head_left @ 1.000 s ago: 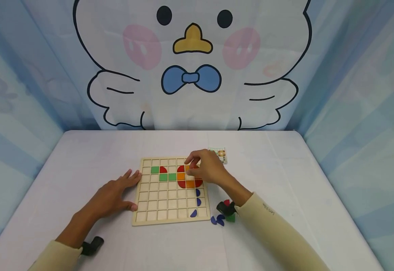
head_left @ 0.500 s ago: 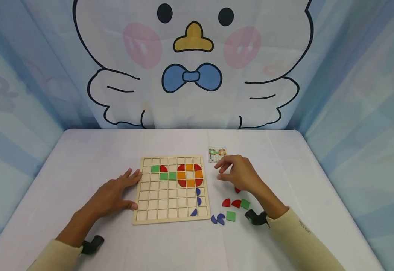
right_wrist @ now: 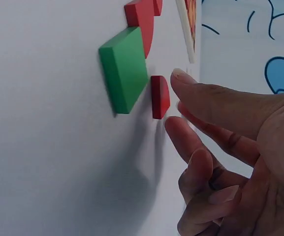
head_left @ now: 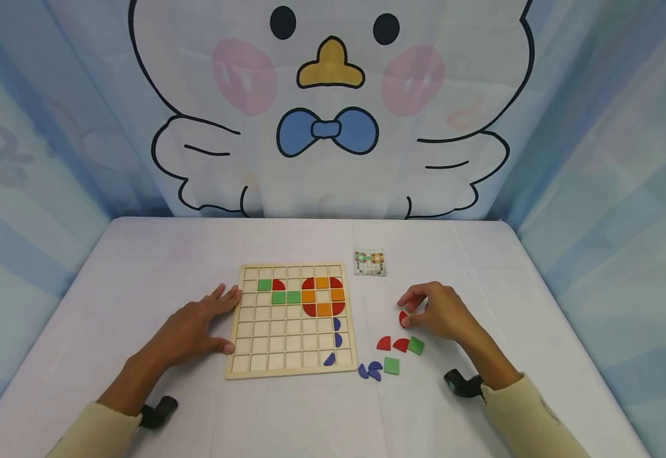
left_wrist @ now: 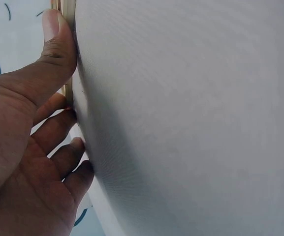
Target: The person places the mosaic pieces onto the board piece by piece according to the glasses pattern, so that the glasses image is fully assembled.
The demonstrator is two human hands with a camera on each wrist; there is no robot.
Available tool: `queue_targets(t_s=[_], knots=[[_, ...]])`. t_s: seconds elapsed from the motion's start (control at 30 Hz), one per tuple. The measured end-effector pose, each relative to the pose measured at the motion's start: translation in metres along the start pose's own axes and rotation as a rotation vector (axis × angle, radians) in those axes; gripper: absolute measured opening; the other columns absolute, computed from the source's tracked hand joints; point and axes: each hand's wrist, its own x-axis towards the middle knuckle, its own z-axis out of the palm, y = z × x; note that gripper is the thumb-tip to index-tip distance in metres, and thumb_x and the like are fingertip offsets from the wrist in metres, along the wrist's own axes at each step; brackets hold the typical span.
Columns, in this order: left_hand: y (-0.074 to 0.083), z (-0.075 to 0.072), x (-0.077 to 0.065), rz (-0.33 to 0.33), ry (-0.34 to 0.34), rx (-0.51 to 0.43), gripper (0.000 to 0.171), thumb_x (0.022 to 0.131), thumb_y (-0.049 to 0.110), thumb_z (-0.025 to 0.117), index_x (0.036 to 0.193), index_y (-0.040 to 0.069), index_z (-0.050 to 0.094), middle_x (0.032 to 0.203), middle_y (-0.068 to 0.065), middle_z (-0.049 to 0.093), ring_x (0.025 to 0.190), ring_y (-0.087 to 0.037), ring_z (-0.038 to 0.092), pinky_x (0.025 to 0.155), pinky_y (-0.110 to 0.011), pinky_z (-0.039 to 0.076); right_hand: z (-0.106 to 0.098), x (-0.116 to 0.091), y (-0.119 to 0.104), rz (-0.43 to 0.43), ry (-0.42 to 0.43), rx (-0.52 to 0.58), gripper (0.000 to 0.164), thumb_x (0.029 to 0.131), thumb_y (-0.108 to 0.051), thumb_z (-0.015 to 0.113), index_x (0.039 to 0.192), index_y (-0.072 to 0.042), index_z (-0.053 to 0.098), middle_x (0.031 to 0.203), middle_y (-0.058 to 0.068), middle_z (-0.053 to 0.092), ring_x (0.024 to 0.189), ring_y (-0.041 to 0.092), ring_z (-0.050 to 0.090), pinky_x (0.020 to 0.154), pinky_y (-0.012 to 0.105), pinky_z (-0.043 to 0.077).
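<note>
My left hand (head_left: 198, 324) rests at the left side of a wooden grid board (head_left: 264, 375), its thumb and fingertips against the board's edge. Red quarter-round, orange square, green square and blue half-round pieces lie in some of the board's cells. Over the table to the right, my right hand (head_left: 438, 312) reaches toward a red quarter-round piece (right_wrist: 160, 97). Its thumb and index finger are spread apart in the right wrist view, with no piece between them. Beside that piece lies a green square (right_wrist: 126, 71).
A small pattern card (head_left: 369, 262) lies beyond the board's right corner. Two more red quarter-rounds (head_left: 384, 343), another green square (head_left: 392, 366) and several blue half-rounds (head_left: 374, 374) lie off the board's lower right. A printed curtain (head_left: 327, 178) hangs behind the table.
My right hand has moved from above the board to the right, down toward the loose red piece. An orange square now shows at the board's right where the hand was. My left hand stays put.
</note>
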Motion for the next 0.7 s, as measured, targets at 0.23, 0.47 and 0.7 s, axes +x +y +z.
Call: queue_targets(t_s=[0.23, 0.47, 0.7], knots=[[0.002, 0.000, 0.000, 0.003, 0.012, -0.001, 0.112, 0.071, 0.037, 0.096, 0.164, 0.012, 0.039, 0.171, -0.018, 0.036, 0.156, -0.052, 0.034, 0.117, -0.076, 0.036, 0.004, 0.000, 0.006, -0.015, -0.030, -0.046, 0.022, 0.084, -0.017, 0.092, 0.101, -0.019, 0.079, 0.085, -0.003, 0.071, 0.085, 0.017, 0.059, 0.075, 0.032, 0.045], [0.002, 0.000, 0.000, 0.008, 0.015, -0.003, 0.111, 0.072, 0.036, 0.096, 0.164, 0.012, 0.040, 0.170, -0.018, 0.037, 0.156, -0.052, 0.034, 0.118, -0.076, 0.035, 0.005, 0.003, 0.003, -0.078, -0.029, 0.004, 0.016, 0.085, -0.013, 0.090, 0.088, -0.018, 0.075, 0.081, -0.005, 0.071, 0.079, 0.016, 0.058, 0.074, 0.031, 0.046], [0.002, 0.000, 0.000, 0.002, 0.011, -0.005, 0.112, 0.071, 0.036, 0.096, 0.164, 0.013, 0.040, 0.171, -0.018, 0.036, 0.156, -0.053, 0.033, 0.118, -0.075, 0.035, 0.007, 0.008, -0.011, -0.151, 0.014, 0.060, 0.014, 0.085, -0.013, 0.091, 0.083, -0.019, 0.078, 0.079, -0.008, 0.074, 0.074, 0.017, 0.055, 0.065, 0.026, 0.045]])
